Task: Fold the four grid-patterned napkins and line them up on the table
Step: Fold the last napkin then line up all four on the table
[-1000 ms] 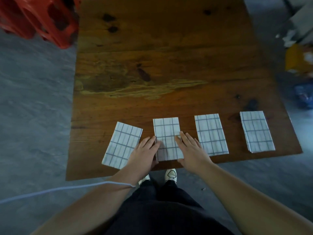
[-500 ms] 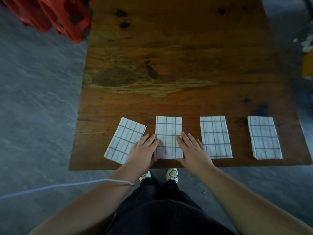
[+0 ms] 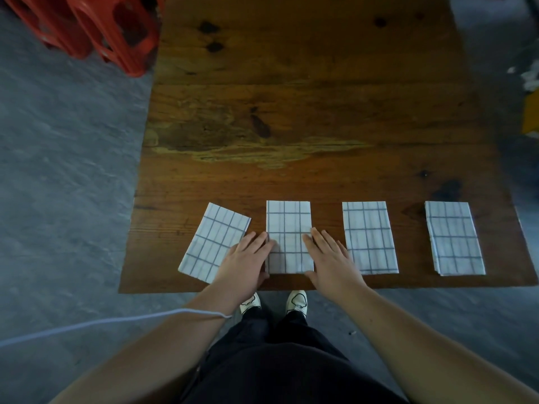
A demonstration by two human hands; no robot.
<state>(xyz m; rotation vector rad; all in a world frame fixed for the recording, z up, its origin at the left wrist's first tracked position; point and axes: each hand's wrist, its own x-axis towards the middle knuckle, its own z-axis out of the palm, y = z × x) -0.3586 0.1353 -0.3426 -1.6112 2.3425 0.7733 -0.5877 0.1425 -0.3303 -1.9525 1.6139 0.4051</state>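
The second napkin (image 3: 288,228) has been squared between left hand (image 3: 245,266) and right hand (image 3: 332,263), fingers (image 3: 323,243) flat, gripping nothing; the leftmost napkin (image 3: 214,240) remains skewed.

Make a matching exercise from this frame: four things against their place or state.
Things:
1. leftmost napkin
2. second napkin
3. rightmost napkin
4. red stools

Place or state:
a. on the floor
b. tilted
c. between left hand and right hand
d. straight, untouched

Pairs: 1-b, 2-c, 3-d, 4-a
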